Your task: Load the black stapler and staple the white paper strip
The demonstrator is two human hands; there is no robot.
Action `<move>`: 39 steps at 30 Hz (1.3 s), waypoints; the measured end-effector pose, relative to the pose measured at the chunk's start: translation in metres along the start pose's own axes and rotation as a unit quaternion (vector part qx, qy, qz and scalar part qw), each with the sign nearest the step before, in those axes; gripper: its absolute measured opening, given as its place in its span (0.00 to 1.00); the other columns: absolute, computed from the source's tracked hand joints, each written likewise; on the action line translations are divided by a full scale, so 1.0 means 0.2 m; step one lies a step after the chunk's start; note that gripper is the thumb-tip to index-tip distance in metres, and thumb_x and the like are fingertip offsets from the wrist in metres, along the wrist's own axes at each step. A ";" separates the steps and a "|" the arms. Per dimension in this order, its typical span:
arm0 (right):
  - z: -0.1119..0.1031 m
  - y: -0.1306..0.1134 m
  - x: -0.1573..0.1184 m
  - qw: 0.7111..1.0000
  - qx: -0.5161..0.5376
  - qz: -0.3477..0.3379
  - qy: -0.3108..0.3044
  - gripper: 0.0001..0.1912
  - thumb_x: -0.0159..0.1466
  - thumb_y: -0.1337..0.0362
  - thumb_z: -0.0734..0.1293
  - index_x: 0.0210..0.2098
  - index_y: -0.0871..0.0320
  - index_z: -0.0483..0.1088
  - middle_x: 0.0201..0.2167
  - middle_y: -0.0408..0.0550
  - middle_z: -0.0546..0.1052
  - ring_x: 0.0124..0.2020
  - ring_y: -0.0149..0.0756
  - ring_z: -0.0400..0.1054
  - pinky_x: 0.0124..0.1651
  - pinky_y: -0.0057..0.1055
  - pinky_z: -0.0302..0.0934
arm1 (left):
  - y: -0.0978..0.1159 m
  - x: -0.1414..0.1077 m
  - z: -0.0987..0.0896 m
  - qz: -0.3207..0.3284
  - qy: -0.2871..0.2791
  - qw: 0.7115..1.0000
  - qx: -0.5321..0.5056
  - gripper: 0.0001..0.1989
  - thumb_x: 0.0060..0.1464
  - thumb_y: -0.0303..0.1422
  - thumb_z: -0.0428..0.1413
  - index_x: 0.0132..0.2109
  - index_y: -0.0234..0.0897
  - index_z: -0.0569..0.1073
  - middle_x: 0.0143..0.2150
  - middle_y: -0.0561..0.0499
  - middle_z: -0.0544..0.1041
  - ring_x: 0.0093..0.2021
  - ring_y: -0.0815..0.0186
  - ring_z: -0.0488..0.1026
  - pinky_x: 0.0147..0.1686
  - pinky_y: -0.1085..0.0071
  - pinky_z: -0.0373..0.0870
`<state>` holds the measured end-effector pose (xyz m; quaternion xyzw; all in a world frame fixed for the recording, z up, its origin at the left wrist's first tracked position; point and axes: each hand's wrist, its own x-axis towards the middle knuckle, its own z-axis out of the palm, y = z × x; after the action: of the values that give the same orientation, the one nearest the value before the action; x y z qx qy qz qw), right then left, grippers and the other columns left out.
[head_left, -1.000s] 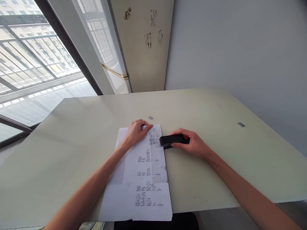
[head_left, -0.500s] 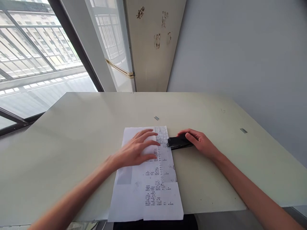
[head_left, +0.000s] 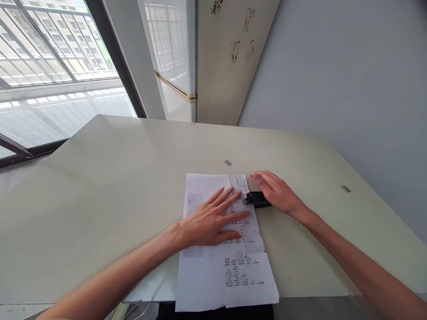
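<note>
Bright daylight from the window [head_left: 60, 49] beyond the person's left hand [head_left: 215, 220], view outside washed pale, soft shadows across the table [head_left: 133, 155] left of that hand, dimmer wall [head_left: 340, 71] past the right hand [head_left: 275, 193], left forearm [head_left: 133, 258] slightly blurred, wide-angle stretching toward the edges

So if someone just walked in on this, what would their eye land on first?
Probably the white printed sheets near the middle of the table's near edge, with the left hand spread flat over them. Next, the black stapler at the sheets' right edge, under the right hand, and the bright window at the upper left.
</note>
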<state>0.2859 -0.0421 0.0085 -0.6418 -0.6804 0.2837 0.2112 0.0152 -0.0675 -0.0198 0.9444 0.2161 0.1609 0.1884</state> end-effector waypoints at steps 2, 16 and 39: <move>0.01 -0.02 0.00 1.000 -0.012 0.005 -0.007 0.29 0.75 0.36 0.52 0.53 0.46 0.74 0.63 0.48 0.77 0.69 0.53 0.64 0.70 0.53 0.57 | 0.01 0.00 0.01 -0.002 -0.002 1.000 0.004 0.28 0.70 0.48 0.55 0.72 0.46 0.69 0.81 0.46 0.42 0.80 0.43 0.40 0.77 0.41 0.45; 0.02 -0.08 -0.02 0.999 -0.038 0.032 -0.014 0.35 0.74 0.34 0.51 0.65 0.43 0.71 0.73 0.45 0.67 0.78 0.58 0.50 0.75 0.63 0.49 | 0.02 0.00 0.03 -0.010 0.008 1.000 -0.014 0.27 0.70 0.46 0.57 0.72 0.50 0.68 0.82 0.50 0.40 0.80 0.44 0.40 0.78 0.43 0.46; 0.01 -0.16 -0.02 0.989 -0.118 0.069 -0.060 0.36 0.76 0.39 0.46 0.71 0.48 0.65 0.76 0.40 0.61 0.79 0.48 0.46 0.79 0.55 0.45 | 0.04 0.01 -0.01 -0.017 -0.005 1.000 0.006 0.26 0.71 0.45 0.56 0.71 0.45 0.70 0.82 0.46 0.43 0.80 0.44 0.41 0.77 0.44 0.46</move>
<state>0.2600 -0.0465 0.0286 -0.6895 -0.6747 0.2533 0.0722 0.0189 -0.0731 -0.0147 0.9425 0.2319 0.1518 0.1867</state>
